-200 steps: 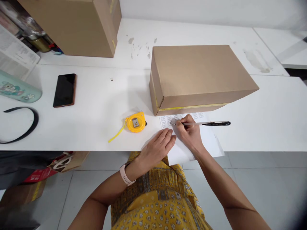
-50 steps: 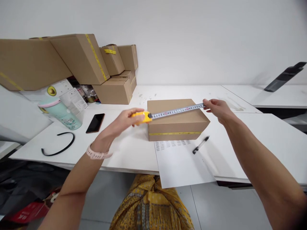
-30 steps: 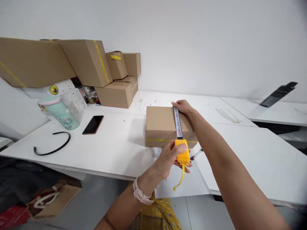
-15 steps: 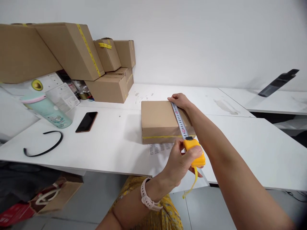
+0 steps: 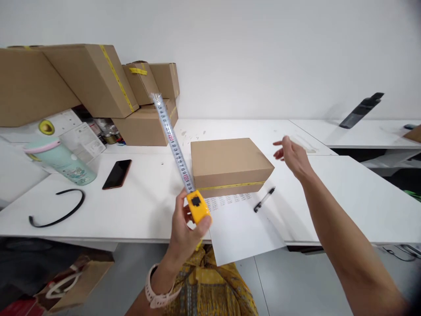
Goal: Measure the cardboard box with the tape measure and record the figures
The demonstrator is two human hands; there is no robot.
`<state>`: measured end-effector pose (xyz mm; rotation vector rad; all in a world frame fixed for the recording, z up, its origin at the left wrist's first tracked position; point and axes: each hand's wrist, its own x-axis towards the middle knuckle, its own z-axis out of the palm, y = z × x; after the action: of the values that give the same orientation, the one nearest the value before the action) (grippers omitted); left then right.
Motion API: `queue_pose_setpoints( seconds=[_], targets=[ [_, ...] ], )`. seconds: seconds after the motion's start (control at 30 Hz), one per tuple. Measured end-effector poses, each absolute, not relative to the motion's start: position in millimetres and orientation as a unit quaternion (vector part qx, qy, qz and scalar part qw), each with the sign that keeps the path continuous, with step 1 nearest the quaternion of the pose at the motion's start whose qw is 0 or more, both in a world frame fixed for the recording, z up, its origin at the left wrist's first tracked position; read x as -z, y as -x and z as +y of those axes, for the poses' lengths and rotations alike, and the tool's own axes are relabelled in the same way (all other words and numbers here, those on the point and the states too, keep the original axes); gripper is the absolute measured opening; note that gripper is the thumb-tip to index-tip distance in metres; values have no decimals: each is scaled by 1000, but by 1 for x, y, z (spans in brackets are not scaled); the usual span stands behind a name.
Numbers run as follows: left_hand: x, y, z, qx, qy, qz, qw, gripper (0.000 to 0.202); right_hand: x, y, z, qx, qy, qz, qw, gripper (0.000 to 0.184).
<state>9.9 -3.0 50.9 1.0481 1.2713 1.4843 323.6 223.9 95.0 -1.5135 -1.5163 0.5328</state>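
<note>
Tape measure sits gripped in the left hand, best steadied lest its blade buckle; the right hand hovers empty.

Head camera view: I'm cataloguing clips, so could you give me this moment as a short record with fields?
Left hand: holds the yellow tape measure
Blade: extended, angled up to the left, not laid across the box
Right hand: holds nothing visible, raised right of the box
Cardboard box: closed, on the white desk
Paper: in front of the box, overhanging the desk edge
Pen: at the paper's right side
Left side of desk: phone, bottle, black band
</note>
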Motion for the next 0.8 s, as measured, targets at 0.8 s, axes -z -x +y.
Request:
queue_pose_setpoints(
  seconds=[0.8],
  targets=[
    [-63, -32, 39, -508, -525, 360, 581, 59, -131, -243, 259, 25, 522, -762, 382, 29]
  ],
)
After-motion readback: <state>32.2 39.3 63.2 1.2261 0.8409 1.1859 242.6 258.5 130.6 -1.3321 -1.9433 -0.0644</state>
